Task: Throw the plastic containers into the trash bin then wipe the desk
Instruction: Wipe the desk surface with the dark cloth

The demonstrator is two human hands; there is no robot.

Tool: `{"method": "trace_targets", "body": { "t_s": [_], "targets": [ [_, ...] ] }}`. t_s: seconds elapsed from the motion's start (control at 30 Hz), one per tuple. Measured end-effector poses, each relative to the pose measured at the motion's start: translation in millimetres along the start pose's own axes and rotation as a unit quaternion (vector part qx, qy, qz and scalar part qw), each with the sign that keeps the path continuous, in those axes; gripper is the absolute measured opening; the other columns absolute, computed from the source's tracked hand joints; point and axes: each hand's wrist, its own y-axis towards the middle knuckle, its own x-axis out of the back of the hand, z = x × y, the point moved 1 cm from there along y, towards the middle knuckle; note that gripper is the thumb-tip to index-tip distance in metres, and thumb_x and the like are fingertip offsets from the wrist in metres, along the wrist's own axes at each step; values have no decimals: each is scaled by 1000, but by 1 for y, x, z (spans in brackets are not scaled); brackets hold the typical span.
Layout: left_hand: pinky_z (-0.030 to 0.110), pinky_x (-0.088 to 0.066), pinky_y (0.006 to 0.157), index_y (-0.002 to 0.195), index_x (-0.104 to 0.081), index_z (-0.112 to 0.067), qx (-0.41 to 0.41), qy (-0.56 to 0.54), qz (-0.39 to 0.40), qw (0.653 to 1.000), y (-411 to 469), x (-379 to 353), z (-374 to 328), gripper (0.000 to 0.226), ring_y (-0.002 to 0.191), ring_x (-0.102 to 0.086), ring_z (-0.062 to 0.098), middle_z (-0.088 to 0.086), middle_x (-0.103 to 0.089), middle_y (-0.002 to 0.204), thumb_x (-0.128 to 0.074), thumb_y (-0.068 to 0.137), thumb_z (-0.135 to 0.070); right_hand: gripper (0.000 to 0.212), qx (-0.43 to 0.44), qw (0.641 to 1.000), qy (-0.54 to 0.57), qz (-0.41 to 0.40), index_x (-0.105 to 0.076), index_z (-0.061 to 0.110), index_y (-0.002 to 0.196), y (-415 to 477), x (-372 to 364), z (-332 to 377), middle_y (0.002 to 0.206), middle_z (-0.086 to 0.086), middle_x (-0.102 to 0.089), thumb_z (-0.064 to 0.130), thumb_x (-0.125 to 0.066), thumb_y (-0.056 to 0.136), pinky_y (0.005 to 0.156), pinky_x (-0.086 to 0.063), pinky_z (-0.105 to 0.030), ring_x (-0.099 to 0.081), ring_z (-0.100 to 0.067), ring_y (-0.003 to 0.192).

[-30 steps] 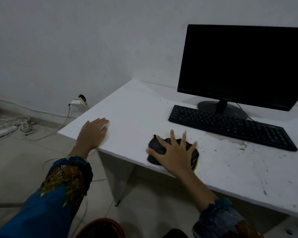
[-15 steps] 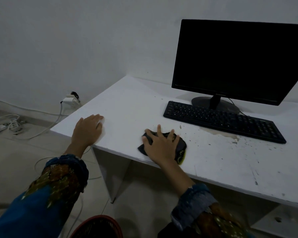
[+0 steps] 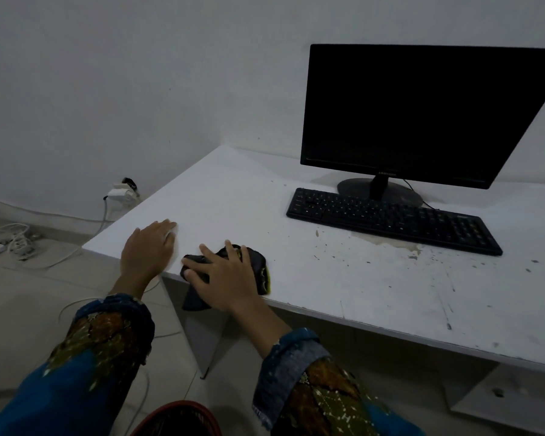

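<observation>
My right hand (image 3: 225, 276) presses flat, fingers spread, on a dark cloth (image 3: 258, 265) with a yellow-green trim at the front edge of the white desk (image 3: 239, 196). Part of the cloth hangs over the desk's edge. My left hand (image 3: 148, 250) rests palm down on the desk's front left corner, close beside the cloth. The red rim of a bin (image 3: 178, 416) shows on the floor at the bottom of the view. No plastic containers are in view.
A black keyboard (image 3: 390, 220) lies on the desk in front of a black monitor (image 3: 422, 114). Stains and specks mark the desk to the right of the cloth. Cables and a power strip (image 3: 0, 243) lie on the floor at left, with a wall plug (image 3: 121, 191).
My right hand has slid the cloth leftward along the front edge toward my left hand, and part of the cloth now hangs over the edge. The left hand has stayed in place.
</observation>
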Motion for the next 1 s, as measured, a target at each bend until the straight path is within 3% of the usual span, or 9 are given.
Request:
{"method": "trace_targets", "body": {
  "t_s": [0.23,0.43,0.67,1.0],
  "targets": [
    [45,-23,113,133,-52,-6,61,-56,-26,996,-13,3,-6,41,132,-42,31,13,-49,140,-30,102,-22,45,-69,997,-17,9,-31,43,143,-26,12,-32,158,3,-19,50,-23,99,116,6,-52,-1,-34,147],
    [51,-6,117,136,-46,-4,96,-71,-50,992,-29,-2,-36,42,138,-34,29,13,-43,145,-31,101,-24,49,-168,986,-23,-11,-28,39,146,-49,25,-67,159,2,-15,52,-21,99,116,8,-51,5,-33,147],
    [43,-3,118,135,-48,-5,-59,-62,-115,990,-56,-14,-103,59,139,-34,23,11,-47,143,-28,93,-42,50,-232,970,-46,-50,-25,35,148,-83,41,-98,159,0,-15,49,-19,100,117,8,-51,5,-32,147],
    [47,-7,119,132,-52,-8,-66,-82,-108,989,-60,-26,-132,72,139,-35,23,9,-48,142,-23,87,-56,51,-279,955,-89,-48,-22,35,149,-129,73,-161,160,2,-12,49,-19,100,117,8,-52,7,-32,147]
  ]
}}
